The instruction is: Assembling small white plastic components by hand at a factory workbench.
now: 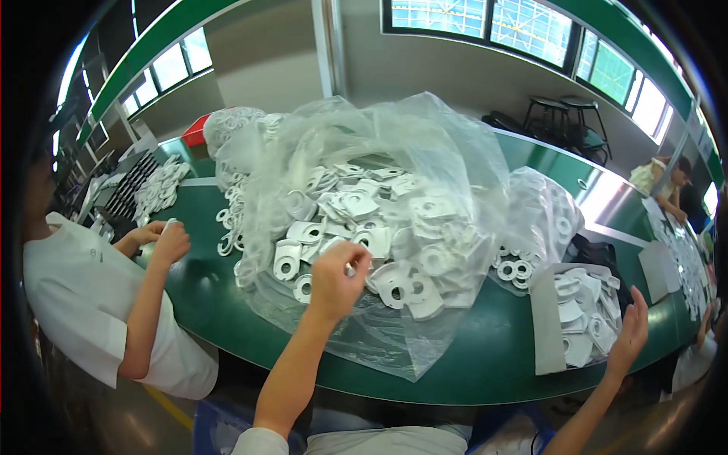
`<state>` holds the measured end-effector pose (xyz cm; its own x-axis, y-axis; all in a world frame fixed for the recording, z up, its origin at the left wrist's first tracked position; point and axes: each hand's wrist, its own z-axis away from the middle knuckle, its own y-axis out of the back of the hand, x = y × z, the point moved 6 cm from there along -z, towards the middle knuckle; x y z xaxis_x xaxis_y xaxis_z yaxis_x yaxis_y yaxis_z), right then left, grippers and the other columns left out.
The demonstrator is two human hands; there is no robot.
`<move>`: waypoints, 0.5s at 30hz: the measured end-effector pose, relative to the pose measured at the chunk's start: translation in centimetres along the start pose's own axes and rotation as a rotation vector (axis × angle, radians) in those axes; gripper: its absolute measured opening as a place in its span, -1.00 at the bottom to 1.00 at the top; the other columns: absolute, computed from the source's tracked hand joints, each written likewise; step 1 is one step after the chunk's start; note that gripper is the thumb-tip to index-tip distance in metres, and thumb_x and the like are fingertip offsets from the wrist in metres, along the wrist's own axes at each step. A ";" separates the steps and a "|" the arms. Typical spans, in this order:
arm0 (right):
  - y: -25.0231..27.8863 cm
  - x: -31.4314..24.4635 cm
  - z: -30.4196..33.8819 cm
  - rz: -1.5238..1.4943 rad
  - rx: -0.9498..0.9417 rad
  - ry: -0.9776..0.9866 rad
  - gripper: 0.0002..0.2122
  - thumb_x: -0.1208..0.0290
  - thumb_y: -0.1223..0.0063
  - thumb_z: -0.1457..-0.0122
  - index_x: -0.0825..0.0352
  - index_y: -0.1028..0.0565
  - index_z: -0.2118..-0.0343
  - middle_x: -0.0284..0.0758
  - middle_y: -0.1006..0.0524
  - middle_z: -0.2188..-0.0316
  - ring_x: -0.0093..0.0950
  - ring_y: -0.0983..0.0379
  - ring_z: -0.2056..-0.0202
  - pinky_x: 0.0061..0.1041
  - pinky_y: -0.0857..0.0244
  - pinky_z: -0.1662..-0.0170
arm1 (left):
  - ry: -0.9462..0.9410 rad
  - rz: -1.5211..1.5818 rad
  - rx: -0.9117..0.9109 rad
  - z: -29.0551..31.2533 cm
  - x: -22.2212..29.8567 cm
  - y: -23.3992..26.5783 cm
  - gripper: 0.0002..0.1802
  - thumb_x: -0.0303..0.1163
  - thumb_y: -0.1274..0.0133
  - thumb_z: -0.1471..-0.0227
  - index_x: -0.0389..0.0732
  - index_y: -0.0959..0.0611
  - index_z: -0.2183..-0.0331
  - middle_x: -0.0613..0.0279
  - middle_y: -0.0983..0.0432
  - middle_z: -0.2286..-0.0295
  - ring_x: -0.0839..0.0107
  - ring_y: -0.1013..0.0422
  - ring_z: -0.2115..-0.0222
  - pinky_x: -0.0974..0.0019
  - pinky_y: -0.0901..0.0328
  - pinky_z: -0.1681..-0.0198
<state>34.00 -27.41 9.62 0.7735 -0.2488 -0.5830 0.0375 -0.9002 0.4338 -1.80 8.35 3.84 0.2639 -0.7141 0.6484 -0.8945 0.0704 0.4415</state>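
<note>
My left hand is over the front of a large clear plastic bag, its fingers curled together. A small bit of white shows at the fingertips, but I cannot make out what it is. Under and behind that hand, white plastic parts, each with a round hole, lie heaped in the bag's mouth. My right hand, fingers stretched out and apart, is at the right side of an open cardboard box. Similar white parts fill the box.
Bags of white rings stand behind the box and at the back left, with loose rings nearby. A co-worker stands close on my left, hands over the green table. Another person is at the far right.
</note>
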 end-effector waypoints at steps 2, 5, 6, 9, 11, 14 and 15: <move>-1.0 -3.5 0.7 -0.106 -0.042 0.049 -0.74 0.52 0.22 -0.25 0.51 -0.42 0.08 -0.17 -0.46 0.06 -0.38 -0.34 -0.01 -0.46 -0.10 -0.13 | 0.050 -0.097 0.003 -0.4 -1.9 1.7 -0.84 -0.52 -0.20 0.18 -0.24 -0.59 0.42 0.18 -0.48 0.46 0.25 -0.42 0.46 0.28 -0.30 0.37; -4.5 -9.7 1.9 -0.195 -0.132 0.198 -0.79 0.57 0.22 -0.20 0.51 -0.47 0.22 -0.19 -0.50 0.16 -0.42 -0.39 0.08 -0.47 -0.20 -0.05 | 0.069 -0.246 -0.222 0.1 -4.0 1.6 -0.73 -0.42 -0.28 0.26 -0.23 -0.60 0.41 0.15 -0.47 0.33 0.14 -0.34 0.18 0.19 -0.22 0.08; -6.3 -10.3 2.1 -0.236 -0.169 0.160 -0.80 0.59 0.20 -0.16 0.51 -0.48 0.26 -0.22 -0.51 0.23 -0.46 -0.42 0.16 -0.50 -0.24 0.02 | 0.063 -0.234 -0.228 0.2 -4.3 1.8 -0.73 -0.42 -0.28 0.26 -0.23 -0.60 0.41 0.15 -0.47 0.33 0.14 -0.34 0.18 0.19 -0.22 0.08; -13.9 -9.4 2.6 -0.309 -0.287 -0.009 -0.88 0.57 0.04 -0.14 0.44 -0.54 0.35 -0.31 -0.54 0.44 -0.56 -0.46 0.42 -0.58 -0.33 0.32 | -0.008 -0.298 -0.095 0.0 -5.1 2.1 -0.80 -0.48 -0.23 0.21 -0.26 -0.59 0.42 0.17 -0.49 0.38 0.16 -0.39 0.28 0.21 -0.26 0.18; -18.0 -8.1 2.4 -0.177 -0.417 -0.143 -0.88 0.57 -0.07 -0.05 0.43 -0.55 0.34 -0.27 -0.55 0.45 -0.47 -0.49 0.44 -0.54 -0.34 0.33 | -0.077 -0.311 0.015 -0.6 -3.1 3.0 -0.84 -0.53 -0.20 0.17 -0.28 -0.57 0.43 0.18 -0.50 0.41 0.20 -0.42 0.36 0.26 -0.30 0.26; -20.8 -4.9 2.5 0.162 -0.374 0.056 -0.86 0.58 -0.13 0.02 0.41 -0.56 0.35 -0.22 -0.53 0.42 -0.30 -0.48 0.41 -0.44 -0.35 0.27 | -0.065 -0.203 0.312 -1.2 -1.0 4.9 -0.95 -0.59 -0.10 0.05 -0.30 -0.56 0.43 0.20 -0.49 0.44 0.33 -0.41 0.47 0.37 -0.30 0.42; -20.8 -4.5 2.7 0.168 -0.371 0.055 -0.86 0.58 -0.13 0.02 0.41 -0.56 0.35 -0.22 -0.53 0.42 -0.30 -0.48 0.41 -0.44 -0.35 0.27 | -0.089 -0.135 0.322 -1.2 -0.3 4.7 -0.97 -0.60 -0.07 0.02 -0.30 -0.56 0.43 0.21 -0.48 0.44 0.42 -0.40 0.49 0.42 -0.28 0.46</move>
<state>28.07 -8.56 1.34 0.8208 -0.3522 -0.4497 0.1258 -0.6565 0.7437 -5.66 9.76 6.49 0.3675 -0.7607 0.5350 -0.9254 -0.2418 0.2919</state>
